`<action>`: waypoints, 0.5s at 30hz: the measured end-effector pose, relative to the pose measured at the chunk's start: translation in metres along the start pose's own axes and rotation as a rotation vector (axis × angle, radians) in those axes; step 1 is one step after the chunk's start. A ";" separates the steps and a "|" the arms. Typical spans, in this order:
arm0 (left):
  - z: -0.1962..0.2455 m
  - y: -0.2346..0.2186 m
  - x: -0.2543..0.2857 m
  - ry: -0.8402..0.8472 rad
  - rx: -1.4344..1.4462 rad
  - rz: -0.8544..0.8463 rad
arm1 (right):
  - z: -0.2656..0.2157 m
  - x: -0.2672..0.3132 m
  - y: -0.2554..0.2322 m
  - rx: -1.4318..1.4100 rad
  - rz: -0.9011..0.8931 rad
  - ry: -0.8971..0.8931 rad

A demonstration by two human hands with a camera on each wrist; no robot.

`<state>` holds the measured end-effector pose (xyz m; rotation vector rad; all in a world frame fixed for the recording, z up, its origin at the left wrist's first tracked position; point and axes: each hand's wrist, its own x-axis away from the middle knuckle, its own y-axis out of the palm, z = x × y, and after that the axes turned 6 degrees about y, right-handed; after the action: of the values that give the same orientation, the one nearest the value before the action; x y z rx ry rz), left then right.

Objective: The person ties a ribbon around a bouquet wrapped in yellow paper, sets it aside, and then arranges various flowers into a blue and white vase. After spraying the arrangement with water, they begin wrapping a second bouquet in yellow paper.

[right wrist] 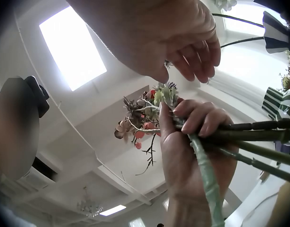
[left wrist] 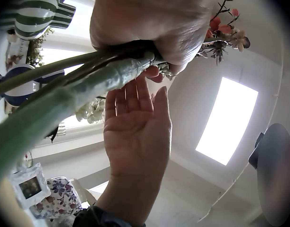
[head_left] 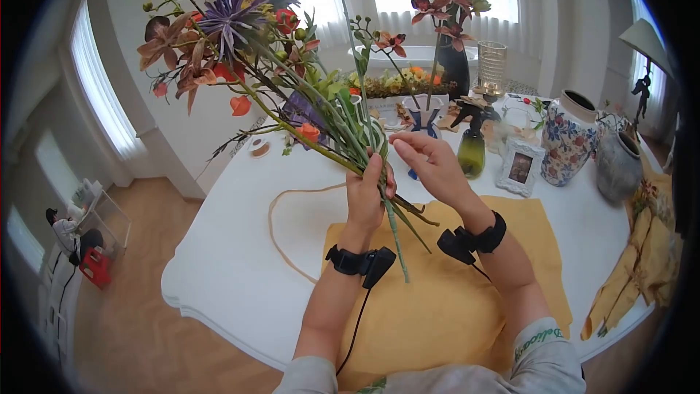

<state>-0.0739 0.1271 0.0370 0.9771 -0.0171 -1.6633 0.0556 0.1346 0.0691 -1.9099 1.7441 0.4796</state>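
My left hand (head_left: 367, 193) grips a bundle of flower stems (head_left: 394, 230) above the table, fingers and thumb curled round them; the right wrist view shows the same hand (right wrist: 197, 142) from below. The blooms, among them a purple spiky flower (head_left: 232, 20) and an orange flower (head_left: 309, 132), lean to the upper left, and the cut ends point down right. Just right of the stems is my right hand (head_left: 435, 168), its fingers loosely bent and holding nothing. In the left wrist view the right palm (left wrist: 135, 137) faces the camera with fingers extended.
Yellow wrapping (head_left: 437, 306) lies on the white table (head_left: 219, 270). Behind stand a green glass vase (head_left: 472, 155), a photo frame (head_left: 520, 168), a floral vase (head_left: 569, 138) and a grey vase (head_left: 618, 168). A wrapped bouquet (head_left: 634, 263) lies at right; a person (head_left: 67, 233) sits far left.
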 end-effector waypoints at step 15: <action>-0.018 0.016 0.023 0.058 -0.203 -0.072 | -0.024 0.039 0.003 -0.240 -0.080 0.088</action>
<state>-0.0503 0.1109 0.0202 0.8797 0.2241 -1.6655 0.0553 0.0888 0.0661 -2.1879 1.7220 0.6068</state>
